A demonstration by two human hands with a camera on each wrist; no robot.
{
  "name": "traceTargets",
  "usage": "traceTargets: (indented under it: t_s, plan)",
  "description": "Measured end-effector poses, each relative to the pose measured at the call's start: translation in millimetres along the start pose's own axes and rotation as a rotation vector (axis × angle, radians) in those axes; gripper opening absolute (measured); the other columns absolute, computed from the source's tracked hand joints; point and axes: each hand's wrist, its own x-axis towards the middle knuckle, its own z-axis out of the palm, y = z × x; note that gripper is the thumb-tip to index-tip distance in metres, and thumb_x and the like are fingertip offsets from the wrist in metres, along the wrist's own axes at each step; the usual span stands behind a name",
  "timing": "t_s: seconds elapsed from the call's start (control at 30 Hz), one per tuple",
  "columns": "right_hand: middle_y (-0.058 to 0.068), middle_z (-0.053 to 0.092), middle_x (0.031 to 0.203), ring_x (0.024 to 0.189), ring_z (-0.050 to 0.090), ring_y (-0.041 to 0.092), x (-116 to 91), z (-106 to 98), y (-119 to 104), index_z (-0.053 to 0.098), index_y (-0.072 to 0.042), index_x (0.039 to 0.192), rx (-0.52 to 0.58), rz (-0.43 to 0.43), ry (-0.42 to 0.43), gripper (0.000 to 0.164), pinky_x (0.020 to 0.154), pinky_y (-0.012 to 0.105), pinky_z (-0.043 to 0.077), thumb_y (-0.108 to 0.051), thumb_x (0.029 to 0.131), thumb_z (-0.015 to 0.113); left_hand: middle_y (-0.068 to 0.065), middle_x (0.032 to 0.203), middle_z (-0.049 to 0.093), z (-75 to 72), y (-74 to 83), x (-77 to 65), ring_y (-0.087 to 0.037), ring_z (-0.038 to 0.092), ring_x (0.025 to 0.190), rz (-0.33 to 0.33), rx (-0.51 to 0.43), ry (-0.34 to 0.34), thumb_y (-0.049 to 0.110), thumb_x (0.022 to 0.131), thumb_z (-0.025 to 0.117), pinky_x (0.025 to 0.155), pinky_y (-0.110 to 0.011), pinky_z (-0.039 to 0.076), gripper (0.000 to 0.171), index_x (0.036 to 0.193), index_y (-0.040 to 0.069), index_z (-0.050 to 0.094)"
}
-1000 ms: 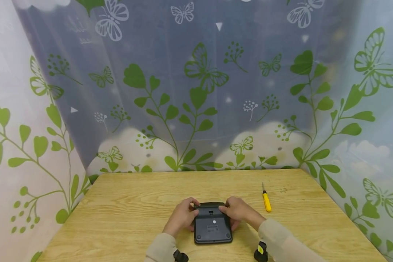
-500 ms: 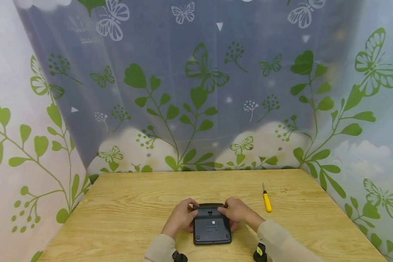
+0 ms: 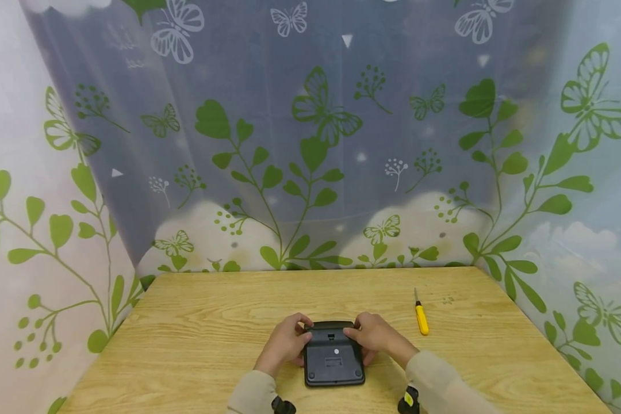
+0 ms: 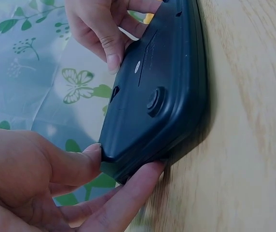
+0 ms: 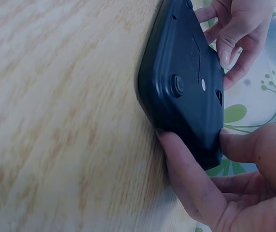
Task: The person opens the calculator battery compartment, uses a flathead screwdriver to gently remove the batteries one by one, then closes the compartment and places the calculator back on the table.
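Observation:
A black desk calculator (image 3: 334,362) lies underside up near the front of the wooden table, its round rubber feet, label and a small slot showing. My left hand (image 3: 287,342) grips its far left corner, thumb on the upper face and fingers along the side. At the far right corner my right hand (image 3: 375,333) holds it the same way. In the left wrist view, the thumb of the left hand (image 4: 36,179) presses the edge while a fingertip reaches under the body. The right wrist view has the right hand (image 5: 254,179) pinching the opposite corner. The keys side is hidden.
A yellow-handled screwdriver (image 3: 421,318) lies to the right, its shaft pointing away. Several tiny pieces, perhaps screws (image 3: 447,300), sit beyond it. A patterned curtain (image 3: 310,190) with leaves and butterflies hangs behind the table (image 3: 212,322).
The calculator and both hands have shifted very slightly left in the head view. The grip stays the same, and the screwdriver has not moved.

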Motion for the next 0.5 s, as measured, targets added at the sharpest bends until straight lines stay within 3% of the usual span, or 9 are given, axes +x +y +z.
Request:
traceTargets:
  t_s: [0.5]
  plan:
    - [0.013,0.065,0.080,0.060,0.067,0.020,-0.3,0.7,2.3,0.063,0.009,0.121,0.023,0.006,0.026,0.039,0.050,0.033,0.062,-0.026,0.103,0.066,-0.020,0.112,0.061,0.7,0.9,-1.6,-0.023,0.065,0.069,-0.007,-0.010,0.019,0.002,0.100,0.063,0.050,-0.035,0.062,0.024,0.124,0.002,0.063]
